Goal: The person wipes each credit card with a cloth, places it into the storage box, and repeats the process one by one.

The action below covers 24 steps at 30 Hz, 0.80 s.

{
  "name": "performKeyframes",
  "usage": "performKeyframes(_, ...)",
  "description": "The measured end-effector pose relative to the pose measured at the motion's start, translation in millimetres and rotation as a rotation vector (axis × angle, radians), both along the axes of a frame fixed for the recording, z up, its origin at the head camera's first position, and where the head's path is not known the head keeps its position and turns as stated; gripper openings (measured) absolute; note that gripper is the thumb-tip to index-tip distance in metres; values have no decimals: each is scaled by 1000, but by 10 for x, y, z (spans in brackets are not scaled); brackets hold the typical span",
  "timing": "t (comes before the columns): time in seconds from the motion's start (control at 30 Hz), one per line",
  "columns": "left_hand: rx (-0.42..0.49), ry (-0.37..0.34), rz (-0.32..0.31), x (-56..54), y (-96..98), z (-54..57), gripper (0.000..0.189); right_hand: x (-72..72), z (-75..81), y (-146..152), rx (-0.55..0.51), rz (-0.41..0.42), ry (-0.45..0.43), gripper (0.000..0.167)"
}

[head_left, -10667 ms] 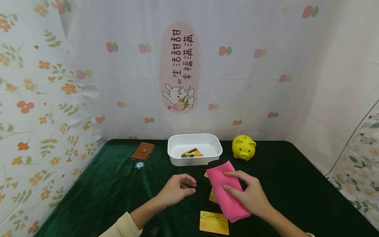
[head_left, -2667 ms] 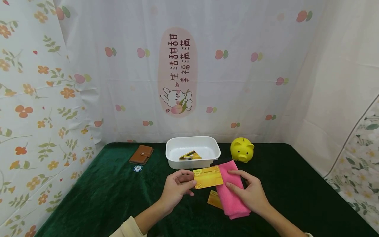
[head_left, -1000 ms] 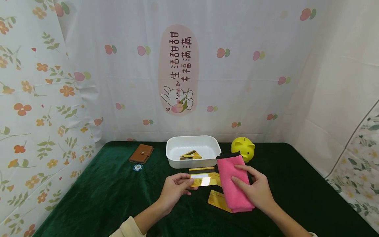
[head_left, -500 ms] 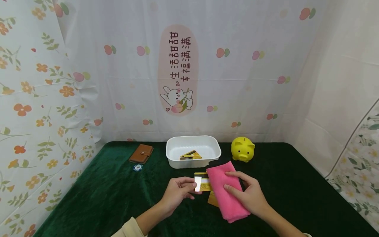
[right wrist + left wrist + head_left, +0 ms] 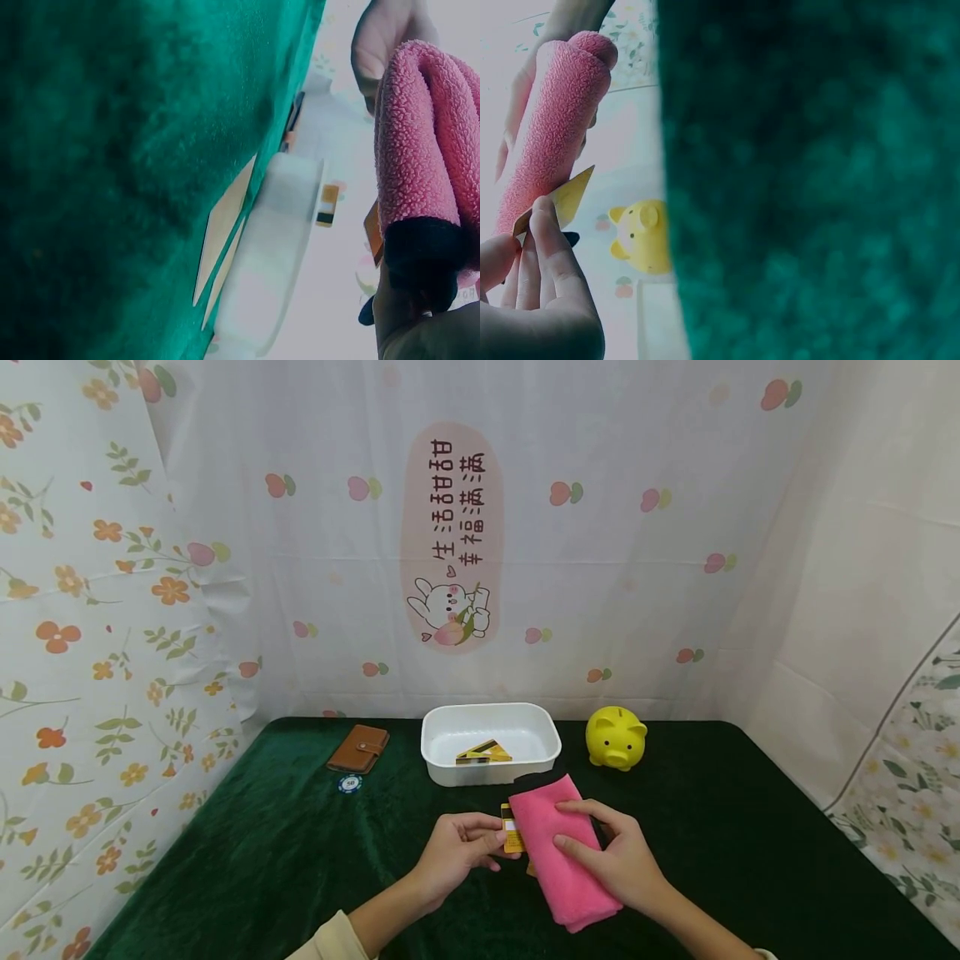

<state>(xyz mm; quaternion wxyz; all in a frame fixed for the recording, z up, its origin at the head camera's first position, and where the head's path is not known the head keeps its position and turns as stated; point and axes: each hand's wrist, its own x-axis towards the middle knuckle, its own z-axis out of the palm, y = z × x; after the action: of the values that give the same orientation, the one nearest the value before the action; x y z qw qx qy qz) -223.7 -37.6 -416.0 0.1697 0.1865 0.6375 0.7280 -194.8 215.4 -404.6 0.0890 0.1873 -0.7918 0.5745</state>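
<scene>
In the head view my left hand [image 5: 461,856] pinches a yellow bank card [image 5: 512,828] by its left end. The card's back, with a dark stripe, faces up. Most of it is hidden by a folded pink towel [image 5: 562,852] with a black edge, which my right hand [image 5: 618,860] grips and lays across the card. The left wrist view shows the card [image 5: 574,199] sticking out past the towel roll, tilted, above the table. A sliver of another card [image 5: 531,869] shows below the towel; in the right wrist view two cards [image 5: 225,225] lie on the cloth.
A white tray [image 5: 491,779] with yellow cards [image 5: 483,752] in it stands at the back. To its right is a yellow piggy bank [image 5: 615,738]. A brown wallet [image 5: 358,749] and a poker chip [image 5: 349,783] lie back left on the green tablecloth [image 5: 270,843].
My left hand, empty at first, has picked up the front card and turned it over. Lately the towel has come down leftward over the card's back, covering more of it.
</scene>
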Motion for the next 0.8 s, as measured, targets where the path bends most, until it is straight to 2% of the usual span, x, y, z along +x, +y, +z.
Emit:
performKeyframes(0.2,26,5,-3,18,22,-1,29,7,-7,-37,2,14,21,32)
performKeyframes(0.37,45,18,31,44,60,-1,29,24,-11,-71,-7,21,48,31)
performKeyframes(0.63,40,57,55,49,100,13,26,24,1,-101,9,43,144,30)
performKeyframes(0.8,14,75,88,53,108,31,25,17,14,-96,13,34,146,30)
